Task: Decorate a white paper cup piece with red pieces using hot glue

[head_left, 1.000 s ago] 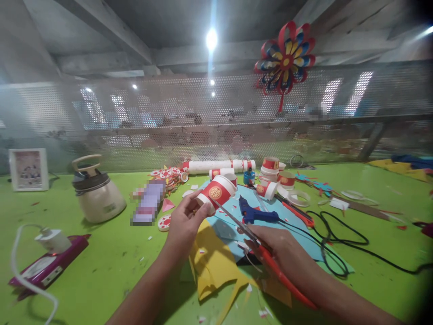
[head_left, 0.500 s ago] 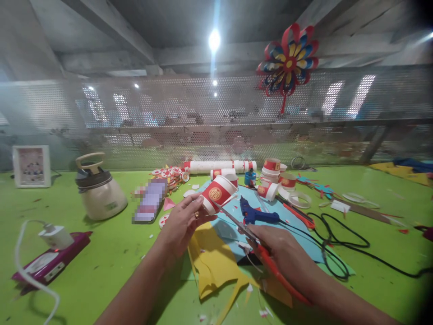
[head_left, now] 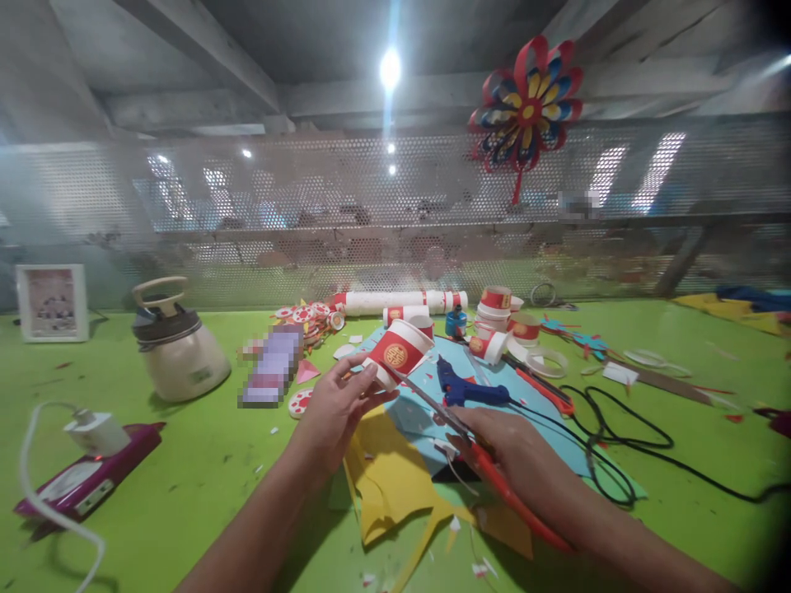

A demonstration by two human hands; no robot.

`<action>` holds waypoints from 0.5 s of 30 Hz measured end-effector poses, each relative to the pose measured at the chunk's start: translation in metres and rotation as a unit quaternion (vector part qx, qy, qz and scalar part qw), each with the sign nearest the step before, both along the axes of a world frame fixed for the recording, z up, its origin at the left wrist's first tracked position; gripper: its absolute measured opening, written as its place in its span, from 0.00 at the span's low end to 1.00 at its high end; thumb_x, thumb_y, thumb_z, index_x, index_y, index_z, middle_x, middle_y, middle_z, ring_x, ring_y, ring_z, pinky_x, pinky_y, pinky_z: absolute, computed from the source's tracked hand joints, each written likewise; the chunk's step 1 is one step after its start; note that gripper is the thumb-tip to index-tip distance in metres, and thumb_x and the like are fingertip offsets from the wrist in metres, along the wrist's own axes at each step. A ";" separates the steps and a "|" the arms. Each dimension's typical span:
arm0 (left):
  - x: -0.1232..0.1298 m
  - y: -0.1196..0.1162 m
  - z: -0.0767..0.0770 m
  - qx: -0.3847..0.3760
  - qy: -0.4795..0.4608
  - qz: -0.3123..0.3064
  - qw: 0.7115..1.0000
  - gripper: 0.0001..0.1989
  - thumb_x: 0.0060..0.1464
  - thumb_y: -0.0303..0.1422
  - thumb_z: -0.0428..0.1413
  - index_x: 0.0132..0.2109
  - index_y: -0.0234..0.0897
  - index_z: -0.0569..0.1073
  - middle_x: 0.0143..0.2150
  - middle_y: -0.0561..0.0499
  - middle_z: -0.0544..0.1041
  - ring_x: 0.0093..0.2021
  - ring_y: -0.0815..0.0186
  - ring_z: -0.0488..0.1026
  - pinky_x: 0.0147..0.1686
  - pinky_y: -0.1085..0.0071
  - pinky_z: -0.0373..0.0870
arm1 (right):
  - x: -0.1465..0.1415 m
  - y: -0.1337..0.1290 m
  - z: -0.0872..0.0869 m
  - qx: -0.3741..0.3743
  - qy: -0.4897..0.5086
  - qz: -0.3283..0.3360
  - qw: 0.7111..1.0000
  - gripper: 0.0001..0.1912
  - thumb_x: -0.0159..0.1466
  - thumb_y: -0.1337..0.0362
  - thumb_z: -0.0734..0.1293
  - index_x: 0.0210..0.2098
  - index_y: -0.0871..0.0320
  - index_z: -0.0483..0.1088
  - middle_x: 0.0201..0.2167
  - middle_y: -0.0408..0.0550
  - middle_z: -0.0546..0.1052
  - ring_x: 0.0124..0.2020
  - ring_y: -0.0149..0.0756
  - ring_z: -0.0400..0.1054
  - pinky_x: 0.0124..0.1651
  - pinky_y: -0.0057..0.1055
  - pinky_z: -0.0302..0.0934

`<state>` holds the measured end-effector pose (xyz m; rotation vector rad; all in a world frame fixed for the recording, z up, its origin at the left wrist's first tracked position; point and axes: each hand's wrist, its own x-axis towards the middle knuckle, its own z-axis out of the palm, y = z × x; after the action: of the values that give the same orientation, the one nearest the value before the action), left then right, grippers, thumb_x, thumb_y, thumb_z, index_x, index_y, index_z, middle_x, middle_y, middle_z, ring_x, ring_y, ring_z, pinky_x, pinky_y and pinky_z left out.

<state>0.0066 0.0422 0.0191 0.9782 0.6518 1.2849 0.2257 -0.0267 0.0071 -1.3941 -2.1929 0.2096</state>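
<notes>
My left hand (head_left: 342,397) is closed around the base end of a red and white paper cup (head_left: 400,352) with a gold emblem, tilted with its mouth up and to the right. In my right hand (head_left: 507,441) is a pair of scissors (head_left: 494,478) with orange-red handles. The blades point up and left and meet the lower side of the cup; whether they cut into it I cannot tell. Beneath the cup lie a light blue sheet (head_left: 408,424) and torn yellow paper (head_left: 389,486).
A blue glue gun (head_left: 473,391) with a black cord lies right of the cup. Several paper cups (head_left: 494,309) stand behind it, near an orange utility knife (head_left: 544,389). On the left are a phone (head_left: 270,366), a jug (head_left: 182,350) and a power strip (head_left: 92,478).
Both hands keep nearly the same pose. The cup has turned slightly in my left hand, and the scissors stay at its lower side. The whole view has shifted a little.
</notes>
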 end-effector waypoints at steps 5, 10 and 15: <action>-0.003 0.001 0.000 -0.003 0.000 0.004 1.000 0.15 0.49 0.32 0.64 0.44 0.34 0.72 0.36 0.45 0.78 0.33 0.65 0.75 0.42 0.59 0.76 | 0.000 -0.002 -0.001 -0.008 -0.029 -0.017 0.999 0.12 0.68 0.64 0.59 0.42 0.55 0.73 0.30 0.48 0.77 0.32 0.39 0.70 0.36 0.32 0.61; -0.006 0.004 0.000 -0.004 0.006 0.008 1.000 0.23 0.46 0.31 0.66 0.49 0.34 0.69 0.37 0.46 0.79 0.34 0.64 0.77 0.41 0.61 0.75 | -0.002 -0.001 -0.002 -0.020 -0.016 -0.001 1.000 0.10 0.68 0.63 0.59 0.42 0.56 0.71 0.33 0.48 0.77 0.34 0.39 0.69 0.38 0.33 0.60; -0.003 0.002 -0.002 0.003 0.023 0.014 1.000 0.23 0.44 0.33 0.67 0.46 0.33 0.69 0.34 0.45 0.79 0.35 0.61 0.78 0.40 0.62 0.75 | -0.003 0.001 0.002 -0.051 0.029 0.035 0.998 0.09 0.68 0.62 0.59 0.41 0.55 0.71 0.36 0.46 0.77 0.37 0.38 0.69 0.40 0.32 0.60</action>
<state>0.0041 0.0442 0.0176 1.0089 0.6995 1.2920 0.2222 -0.0257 0.0093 -1.3481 -2.2130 0.3887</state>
